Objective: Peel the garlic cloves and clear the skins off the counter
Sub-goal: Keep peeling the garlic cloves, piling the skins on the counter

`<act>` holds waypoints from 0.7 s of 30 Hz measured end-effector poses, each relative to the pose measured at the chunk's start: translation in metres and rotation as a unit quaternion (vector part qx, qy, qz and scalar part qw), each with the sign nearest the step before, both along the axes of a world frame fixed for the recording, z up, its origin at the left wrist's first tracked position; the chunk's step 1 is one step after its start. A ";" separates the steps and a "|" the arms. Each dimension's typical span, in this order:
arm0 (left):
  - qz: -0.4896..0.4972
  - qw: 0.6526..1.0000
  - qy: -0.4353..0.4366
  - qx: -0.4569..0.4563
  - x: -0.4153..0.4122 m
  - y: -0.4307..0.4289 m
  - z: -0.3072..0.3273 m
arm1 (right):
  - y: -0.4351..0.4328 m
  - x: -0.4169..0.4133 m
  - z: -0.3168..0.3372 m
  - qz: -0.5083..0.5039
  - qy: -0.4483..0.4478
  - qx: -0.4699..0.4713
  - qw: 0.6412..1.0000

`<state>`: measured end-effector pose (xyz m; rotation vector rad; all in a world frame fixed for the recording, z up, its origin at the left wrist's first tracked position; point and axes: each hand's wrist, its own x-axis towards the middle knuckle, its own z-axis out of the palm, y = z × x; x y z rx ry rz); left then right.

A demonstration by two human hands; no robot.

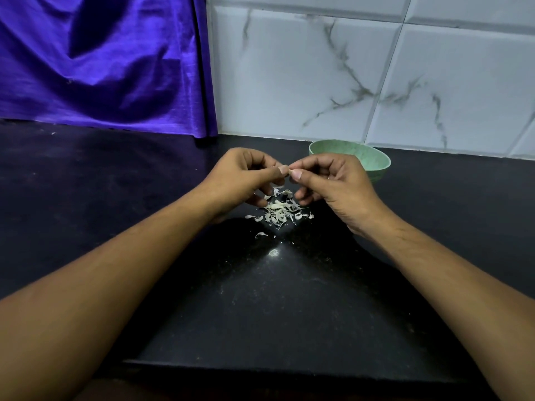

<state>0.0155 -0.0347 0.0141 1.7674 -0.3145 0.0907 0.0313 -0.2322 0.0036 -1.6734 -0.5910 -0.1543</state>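
My left hand (244, 180) and my right hand (335, 183) meet above the black counter (275, 299), thumbs and forefingers pinched together on a small garlic clove (290, 171) that is mostly hidden by the fingertips. Directly below the hands lies a loose pile of pale garlic skins (279, 211), with a few stray bits closer to me. A green bowl (373, 163) stands just behind my right hand, near the wall; its inside is hidden.
White marbled wall tiles (376, 82) rise behind the counter. A purple cloth (101, 62) hangs at the back left down to the counter. The counter's front edge (260, 369) runs near the bottom of view.
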 end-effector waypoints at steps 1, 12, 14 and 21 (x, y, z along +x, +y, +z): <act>-0.002 1.000 0.006 -0.004 0.000 0.000 0.000 | 0.000 0.000 0.000 0.001 -0.001 -0.002 1.000; -0.009 0.999 0.017 -0.026 -0.002 -0.001 0.001 | -0.003 0.003 0.000 -0.020 -0.034 -0.024 0.999; -0.006 1.000 0.019 -0.022 -0.002 -0.002 0.000 | -0.002 0.003 0.000 -0.019 -0.032 -0.021 0.999; -0.004 1.000 0.017 -0.008 -0.003 -0.003 0.003 | -0.003 0.004 0.002 -0.023 -0.040 -0.024 0.999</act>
